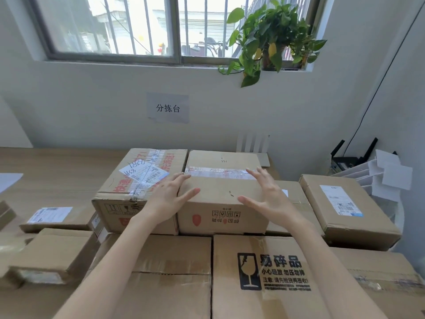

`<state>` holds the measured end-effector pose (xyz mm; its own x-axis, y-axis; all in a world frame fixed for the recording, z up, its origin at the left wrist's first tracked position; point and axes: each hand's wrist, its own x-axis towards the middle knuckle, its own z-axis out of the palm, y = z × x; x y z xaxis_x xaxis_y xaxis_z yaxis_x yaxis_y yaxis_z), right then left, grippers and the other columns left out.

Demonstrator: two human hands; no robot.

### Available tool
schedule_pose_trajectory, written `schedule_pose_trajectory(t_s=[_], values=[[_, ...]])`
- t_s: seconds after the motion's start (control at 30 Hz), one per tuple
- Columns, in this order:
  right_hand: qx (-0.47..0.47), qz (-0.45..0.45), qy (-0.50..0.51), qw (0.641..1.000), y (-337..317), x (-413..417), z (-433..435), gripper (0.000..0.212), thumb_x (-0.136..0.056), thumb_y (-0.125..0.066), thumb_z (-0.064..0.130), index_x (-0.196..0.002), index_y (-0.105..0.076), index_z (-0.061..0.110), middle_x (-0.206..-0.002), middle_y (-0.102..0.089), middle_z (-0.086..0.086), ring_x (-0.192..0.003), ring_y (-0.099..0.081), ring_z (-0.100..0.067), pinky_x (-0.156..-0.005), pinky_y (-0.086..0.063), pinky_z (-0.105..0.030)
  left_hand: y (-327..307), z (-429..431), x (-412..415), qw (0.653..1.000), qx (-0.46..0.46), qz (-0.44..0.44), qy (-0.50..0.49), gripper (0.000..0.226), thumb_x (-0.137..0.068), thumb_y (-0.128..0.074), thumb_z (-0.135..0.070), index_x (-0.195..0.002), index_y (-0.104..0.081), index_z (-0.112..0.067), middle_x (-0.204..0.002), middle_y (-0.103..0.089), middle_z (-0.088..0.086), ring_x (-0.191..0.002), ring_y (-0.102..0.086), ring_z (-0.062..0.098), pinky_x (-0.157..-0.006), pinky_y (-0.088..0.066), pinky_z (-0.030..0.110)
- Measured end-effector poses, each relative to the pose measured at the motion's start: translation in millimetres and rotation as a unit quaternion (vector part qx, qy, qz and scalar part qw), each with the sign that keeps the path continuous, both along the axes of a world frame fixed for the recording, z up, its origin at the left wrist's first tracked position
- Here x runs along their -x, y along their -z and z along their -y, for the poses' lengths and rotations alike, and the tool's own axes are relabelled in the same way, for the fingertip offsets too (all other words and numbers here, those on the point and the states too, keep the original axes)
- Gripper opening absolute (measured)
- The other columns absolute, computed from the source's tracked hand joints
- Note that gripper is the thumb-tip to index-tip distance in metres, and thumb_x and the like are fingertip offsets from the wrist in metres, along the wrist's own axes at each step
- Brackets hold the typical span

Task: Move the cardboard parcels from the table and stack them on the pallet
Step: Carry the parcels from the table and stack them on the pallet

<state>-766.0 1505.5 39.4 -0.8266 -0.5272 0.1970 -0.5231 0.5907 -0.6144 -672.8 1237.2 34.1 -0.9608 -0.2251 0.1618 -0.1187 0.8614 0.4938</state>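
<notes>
Several cardboard parcels crowd the wooden table (57, 171). A plain brown parcel (220, 192) with clear tape across its top stands in the middle. My left hand (170, 196) is at its left edge, fingers straight and spread, thumb over the top. My right hand (266, 194) is spread the same way at its right edge; whether either hand touches the box I cannot tell. A taped parcel with red print and a white label (138, 187) stands against its left side. The pallet is out of view.
Two large boxes lie nearest me, one plain (170, 272), one with a fragile-glass mark (276, 272). Flat labelled parcels lie at the right (345, 208) and left (57, 219). A potted plant (269, 35) sits on the windowsill, and white papers and a router (345, 161) stand far right.
</notes>
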Motion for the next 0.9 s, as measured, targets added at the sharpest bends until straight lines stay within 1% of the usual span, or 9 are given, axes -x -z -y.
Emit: schedule_pose_trajectory(t_s=[0.1,0.17,0.23,0.3,0.4,0.6,0.67,0.8,0.9], values=[[0.001,-0.028,-0.022,0.999,-13.1,-6.0,21.1,0.077,-0.083,-0.058,0.061,-0.148,-0.021,0.045,-0.160,-0.014,0.009,-0.147,-0.011,-0.013,-0.116,-0.020,-0.046,-7.7,11.0,-12.6,0.997,-0.038,-0.051,-0.032,0.059,-0.091,-0.043,-0.060,-0.139,-0.044,-0.027,-0.143,-0.045,-0.006,-0.130,-0.043,0.017,-0.105,-0.037,0.041],[-0.009,-0.057,-0.040,0.998,-20.1,-12.9,40.8,0.073,-0.086,-0.057,0.058,-0.149,-0.021,0.043,-0.159,-0.017,0.009,-0.146,-0.014,-0.011,-0.114,-0.015,-0.037,-12.7,22.1,-27.6,0.995,-0.040,-0.081,-0.051,0.051,-0.093,-0.045,-0.054,-0.137,-0.047,-0.027,-0.142,-0.048,-0.006,-0.130,-0.043,0.016,-0.104,-0.037,0.041],[-0.008,-0.065,-0.065,0.996,-26.0,-21.3,65.8,0.072,-0.088,-0.057,0.056,-0.149,-0.022,0.041,-0.158,-0.018,0.011,-0.145,-0.018,-0.009,-0.111,-0.020,-0.032,-18.7,37.3,-47.1,0.992,-0.033,-0.099,-0.073,0.048,-0.094,-0.045,-0.053,-0.136,-0.048,-0.028,-0.142,-0.048,-0.008,-0.130,-0.044,0.016,-0.103,-0.037,0.038],[0.005,-0.063,-0.099,0.993,-29.0,-30.6,96.6,0.071,-0.087,-0.059,0.054,-0.148,-0.025,0.041,-0.158,-0.020,0.009,-0.144,-0.021,-0.011,-0.111,-0.026,-0.035,-24.6,57.4,-70.5,0.989,-0.020,-0.107,-0.103,0.051,-0.093,-0.044,-0.056,-0.136,-0.049,-0.028,-0.142,-0.049,-0.008,-0.128,-0.046,0.017,-0.103,-0.036,0.037],[0.015,-0.065,-0.150,0.986,-30.2,-53.2,151.9,0.066,-0.087,-0.060,0.053,-0.145,-0.031,0.042,-0.156,-0.023,0.011,-0.142,-0.025,-0.011,-0.112,-0.031,-0.038,-29.9,97.8,-115.0,0.983,-0.004,-0.113,-0.144,0.060,-0.088,-0.037,-0.059,-0.135,-0.050,-0.024,-0.138,-0.052,-0.004,-0.128,-0.046,0.017,-0.107,-0.035,0.044],[0.024,-0.062,-0.258,0.964,-27.5,-134.3,280.3,0.059,-0.089,-0.061,0.045,-0.143,-0.037,0.038,-0.156,-0.024,0.009,-0.144,-0.021,-0.012,-0.114,-0.026,-0.038,-30.4,191.4,-234.6,0.962,0.000,-0.124,-0.243,0.050,-0.095,-0.044,-0.052,-0.134,-0.051,-0.021,-0.139,-0.051,-0.003,-0.128,-0.046,0.016,-0.107,-0.036,0.045],[0.027,-0.058,-0.296,0.953,-25.5,-168.0,326.9,0.060,-0.089,-0.060,0.046,-0.144,-0.037,0.036,-0.156,-0.024,0.006,-0.145,-0.019,-0.013,-0.115,-0.025,-0.039,-30.1,224.3,-278.3,0.954,-0.001,-0.123,-0.275,0.047,-0.096,-0.046,-0.049,-0.135,-0.050,-0.022,-0.139,-0.051,-0.005,-0.127,-0.046,0.014,-0.106,-0.038,0.042],[0.037,-0.043,-0.342,0.938,-18.8,-241.4,420.4,0.060,-0.090,-0.059,0.048,-0.144,-0.035,0.039,-0.156,-0.023,0.008,-0.146,-0.017,-0.013,-0.115,-0.026,-0.038,-28.8,290.9,-368.0,0.938,-0.007,-0.124,-0.322,0.045,-0.095,-0.048,-0.048,-0.132,-0.054,-0.022,-0.136,-0.050,-0.010,-0.121,-0.043,0.002,-0.096,-0.033,0.023],[0.053,-0.036,-0.374,0.925,-13.3,-298.2,485.9,0.060,-0.091,-0.059,0.046,-0.144,-0.034,0.038,-0.156,-0.024,0.008,-0.146,-0.017,-0.012,-0.115,-0.026,-0.038,-28.9,341.3,-433.6,0.929,-0.002,-0.121,-0.350,0.055,-0.089,-0.044,-0.060,-0.128,-0.056,-0.024,-0.138,-0.051,-0.008,-0.129,-0.044,0.009,-0.105,-0.037,0.032]])
